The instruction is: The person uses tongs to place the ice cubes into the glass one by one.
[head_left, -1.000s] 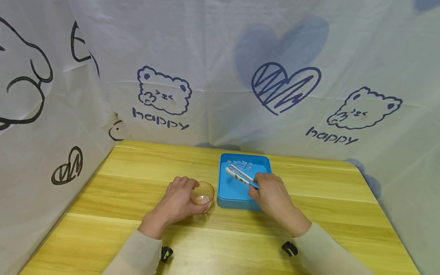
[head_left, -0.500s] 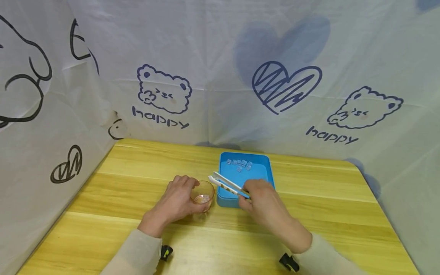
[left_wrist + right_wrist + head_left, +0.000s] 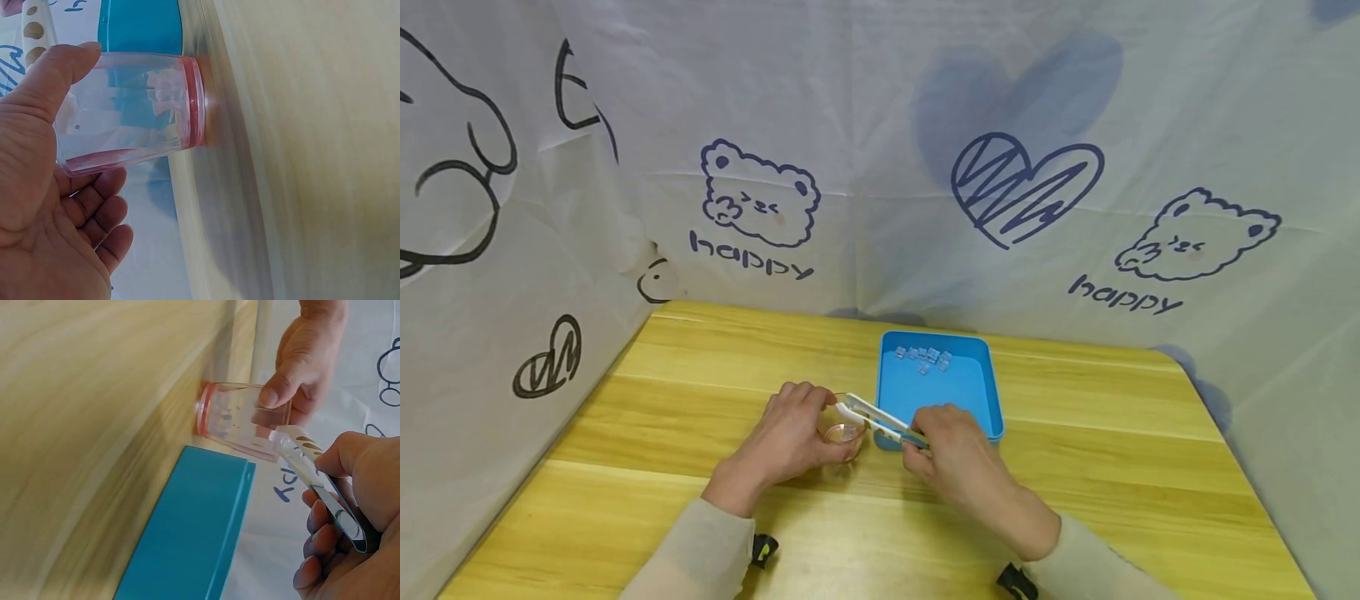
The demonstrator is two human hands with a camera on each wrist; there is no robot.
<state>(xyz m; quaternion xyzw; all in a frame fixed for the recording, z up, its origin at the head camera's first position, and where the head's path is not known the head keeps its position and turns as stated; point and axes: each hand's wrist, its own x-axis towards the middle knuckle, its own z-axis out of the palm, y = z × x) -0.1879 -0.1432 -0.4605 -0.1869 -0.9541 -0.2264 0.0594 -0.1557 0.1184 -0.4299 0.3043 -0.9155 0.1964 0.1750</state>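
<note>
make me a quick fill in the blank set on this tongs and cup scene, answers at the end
1. The tongs are held in the person's ____ hand.
2. In the head view, the transparent cup is to the ____ of the shallow box.
3. The box, which holds several clear cubes, is coloured ____.
4. The word printed under both bear drawings on the far backdrop is ____.

Missing words: right; left; blue; happy
</note>
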